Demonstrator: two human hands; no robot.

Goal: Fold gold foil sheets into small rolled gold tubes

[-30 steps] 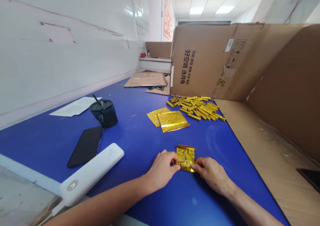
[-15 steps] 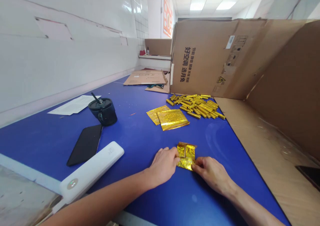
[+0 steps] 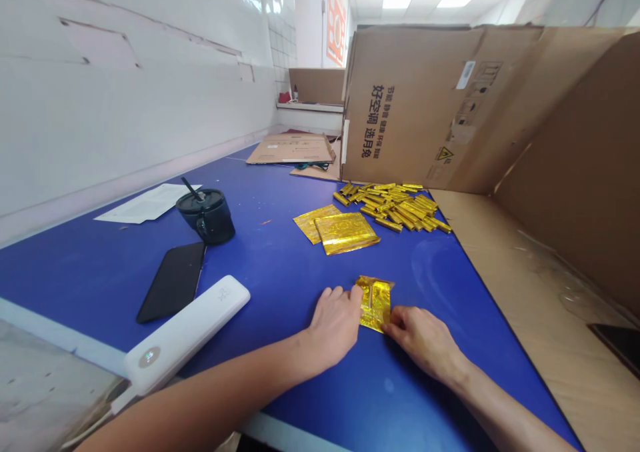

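A small folded sheet of gold foil paper (image 3: 376,305) lies on the blue table between my hands. My left hand (image 3: 336,322) rests at its left edge, fingers curled and the tips on the foil. With thumb and fingers pressed together, my right hand (image 3: 417,335) pinches the lower right corner. Beyond them is a flat stack of gold foil sheets (image 3: 346,232), with another gold sheet (image 3: 313,222) partly under it. A pile of rolled gold foil tubes (image 3: 400,207) sits farther back on the right.
On the left are a dark lidded mug (image 3: 207,217), a black phone (image 3: 173,282), a long white device (image 3: 187,332) with a cable, and white paper (image 3: 143,204). A large cardboard box (image 3: 415,112) stands behind the tubes; flat cardboard (image 3: 290,151) lies at the back.
The lower part of the foil sheet looks rearranged, its bottom flap less distinct. My left hand has shifted slightly up along the left edge; the right stays at the corner. The view has tilted a little.
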